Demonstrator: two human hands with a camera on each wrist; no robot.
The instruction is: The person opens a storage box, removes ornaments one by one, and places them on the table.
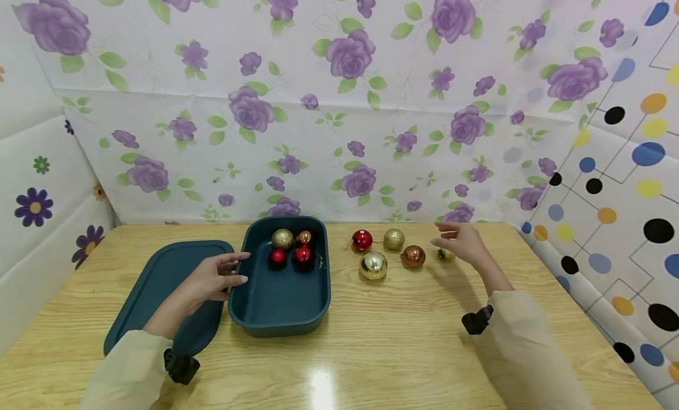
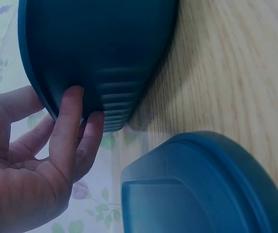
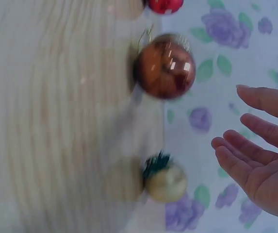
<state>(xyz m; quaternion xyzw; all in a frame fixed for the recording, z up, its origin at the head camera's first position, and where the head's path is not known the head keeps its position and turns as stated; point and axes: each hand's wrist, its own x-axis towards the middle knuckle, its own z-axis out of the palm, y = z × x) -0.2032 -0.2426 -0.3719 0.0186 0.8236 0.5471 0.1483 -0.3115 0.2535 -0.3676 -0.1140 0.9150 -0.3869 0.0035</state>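
My left hand (image 1: 212, 277) holds the left wall of a dark teal box (image 1: 281, 304), with some digits over its rim and other fingers (image 2: 71, 116) against the outer side. Inside the box lie a gold glitter bauble (image 1: 282, 239), a copper bauble (image 1: 305, 238) and two red baubles (image 1: 303, 256). Over on the right, my right hand (image 1: 460, 240) is raised above the table with loosely spread fingers and nothing in it. Beneath it sits a pale gold bauble with green trim (image 3: 167, 183), partly covered by the hand in the head view. A shiny copper bauble (image 1: 413, 257) is nearby.
A teal lid (image 1: 159, 280) lies left of the box, partly under my left forearm. Between box and right hand rest a spotted red bauble (image 1: 362, 240), a glitter gold bauble (image 1: 394, 239) and a shiny gold bauble (image 1: 373, 265). A flowered cloth (image 1: 318, 133) hangs behind the table.
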